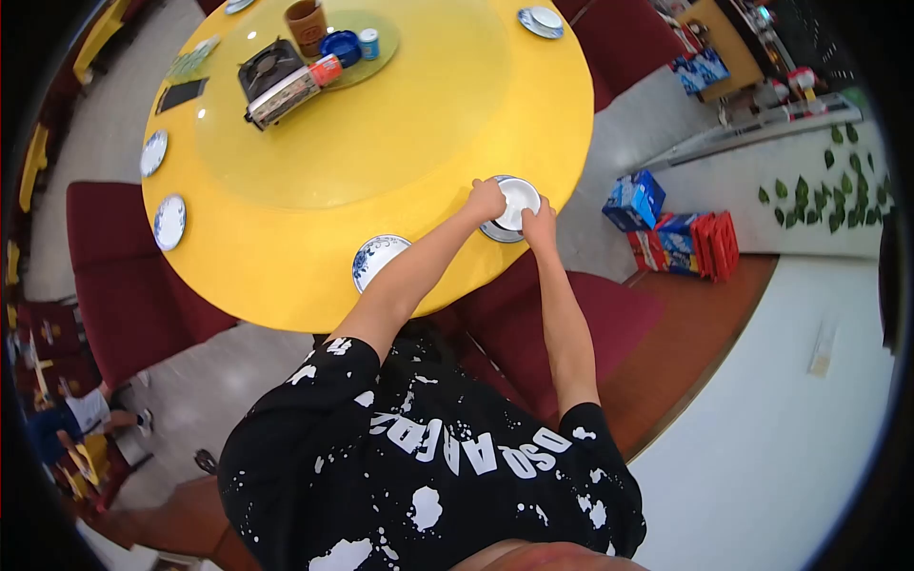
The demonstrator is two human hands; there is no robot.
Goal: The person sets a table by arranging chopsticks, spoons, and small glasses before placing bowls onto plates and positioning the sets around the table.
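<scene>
Both hands are at a small white bowl [519, 197] near the right edge of the round yellow table. My left hand [486, 201] grips its left side with curled fingers. On the opposite side, my right hand [540, 226] pinches the rim nearest me. Beneath the bowl shows part of a blue-patterned plate [499, 234]; the bowl covers its middle. Another white plate with blue flowers [377, 259] lies by the table edge, partly hidden under my left forearm.
The yellow table [428, 205] carries a glass turntable [324, 181] with a portable stove [276, 84], a brown pot [307, 27] and a blue bowl [340, 48]. More plates [169, 223] line the rim. Maroon chairs [133, 276] surround it. Boxes [671, 243] stand at right.
</scene>
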